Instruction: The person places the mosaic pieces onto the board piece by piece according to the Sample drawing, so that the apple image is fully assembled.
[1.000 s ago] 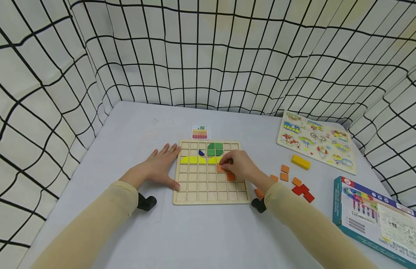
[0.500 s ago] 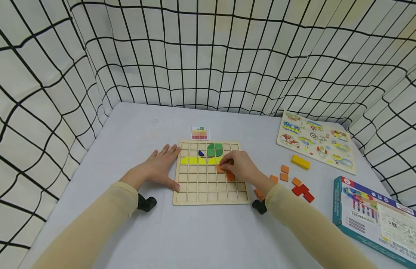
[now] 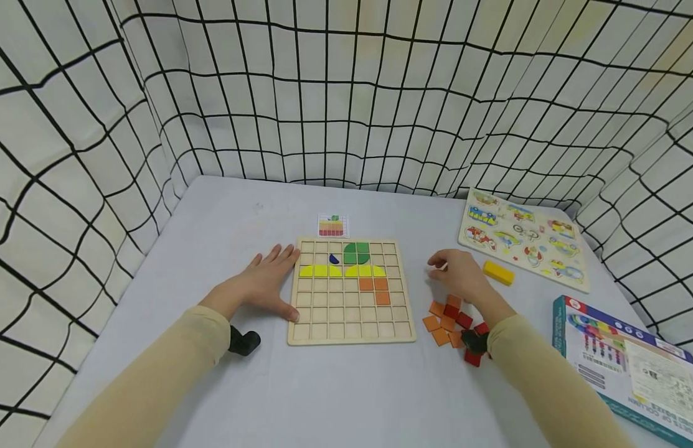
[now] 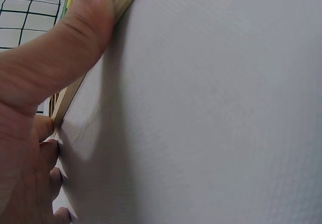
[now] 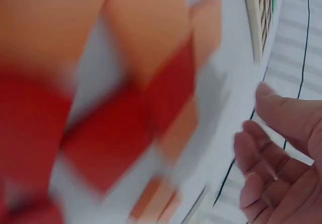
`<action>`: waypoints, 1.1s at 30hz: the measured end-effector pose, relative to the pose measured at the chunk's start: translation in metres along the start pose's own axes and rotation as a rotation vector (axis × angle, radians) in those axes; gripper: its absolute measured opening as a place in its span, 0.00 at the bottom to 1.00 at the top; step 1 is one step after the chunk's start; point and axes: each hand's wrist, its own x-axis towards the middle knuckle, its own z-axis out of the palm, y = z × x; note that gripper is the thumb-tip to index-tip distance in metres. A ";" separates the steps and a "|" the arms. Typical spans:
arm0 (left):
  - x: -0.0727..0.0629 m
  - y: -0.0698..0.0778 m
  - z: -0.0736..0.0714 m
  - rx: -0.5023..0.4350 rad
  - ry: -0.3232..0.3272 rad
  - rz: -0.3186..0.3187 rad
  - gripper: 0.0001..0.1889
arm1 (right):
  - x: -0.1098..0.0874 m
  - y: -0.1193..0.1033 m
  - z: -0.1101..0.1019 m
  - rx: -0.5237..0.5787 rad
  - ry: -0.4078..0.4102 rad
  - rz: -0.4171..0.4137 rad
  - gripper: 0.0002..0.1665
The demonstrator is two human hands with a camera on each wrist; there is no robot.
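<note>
A wooden grid board (image 3: 352,330) lies in the middle of the table in the head view. Green, yellow and dark blue pieces sit in its upper rows, and three orange square tiles (image 3: 382,298) lie below at the right. My left hand (image 3: 262,283) is spread against the board's left edge, its thumb touching the rim in the left wrist view. Off the board's right side hovers my right hand (image 3: 461,274), fingers loosely bent, thumb apart from them in the right wrist view, holding nothing. Loose orange tiles (image 3: 440,336) and red tiles (image 3: 472,358) lie scattered nearest it, partly behind the wrist.
A small pattern card (image 3: 332,226) lies beyond the board. To the right are a yellow block (image 3: 498,272), a picture puzzle board (image 3: 525,236) and a teal-edged box (image 3: 626,361). Black netting (image 3: 324,93) rises around the table's far sides.
My right hand has left the board and moved right, over beside the loose tiles. Three orange tiles now show uncovered on the grid. My left hand stays at the board's edge.
</note>
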 end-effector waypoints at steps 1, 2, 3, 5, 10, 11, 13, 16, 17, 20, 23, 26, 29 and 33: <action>0.000 0.000 0.000 0.000 -0.001 0.003 0.72 | -0.002 0.008 -0.003 -0.005 -0.005 0.022 0.18; 0.000 -0.001 0.001 0.001 -0.002 0.005 0.72 | -0.004 0.016 -0.007 -0.009 -0.007 0.046 0.18; 0.000 -0.001 0.001 0.001 -0.003 0.009 0.73 | -0.007 0.023 -0.010 -0.012 -0.011 0.071 0.19; 0.000 -0.002 0.002 0.004 -0.004 0.015 0.73 | -0.012 0.036 -0.016 -0.024 -0.006 0.113 0.20; 0.000 -0.003 0.003 0.006 -0.005 0.013 0.73 | -0.024 0.060 -0.025 -0.069 0.031 0.173 0.20; -0.001 -0.003 0.003 0.005 -0.004 0.011 0.73 | -0.025 0.063 -0.025 -0.068 0.027 0.177 0.19; -0.001 -0.003 0.003 0.005 -0.003 0.008 0.73 | -0.026 0.068 -0.025 -0.049 0.006 0.185 0.20; -0.001 -0.003 0.003 0.001 -0.004 0.006 0.72 | -0.025 0.072 -0.022 -0.018 -0.031 0.191 0.21; -0.001 -0.003 0.003 0.002 -0.004 0.006 0.72 | -0.025 0.073 -0.022 -0.014 -0.037 0.189 0.21; -0.001 -0.003 0.003 0.003 -0.004 0.007 0.72 | -0.022 0.074 -0.018 -0.030 -0.037 0.192 0.21; -0.001 -0.002 0.003 0.009 -0.001 0.007 0.72 | -0.020 0.074 -0.016 -0.045 -0.030 0.189 0.20; -0.001 -0.002 0.002 0.011 0.001 0.006 0.72 | -0.018 0.074 -0.016 -0.047 -0.017 0.171 0.17; -0.001 -0.002 0.001 0.012 0.000 0.006 0.72 | -0.018 0.074 -0.016 -0.050 0.009 0.145 0.14; 0.000 -0.001 0.001 0.009 0.004 0.004 0.72 | -0.020 0.064 -0.018 -0.045 0.066 0.131 0.11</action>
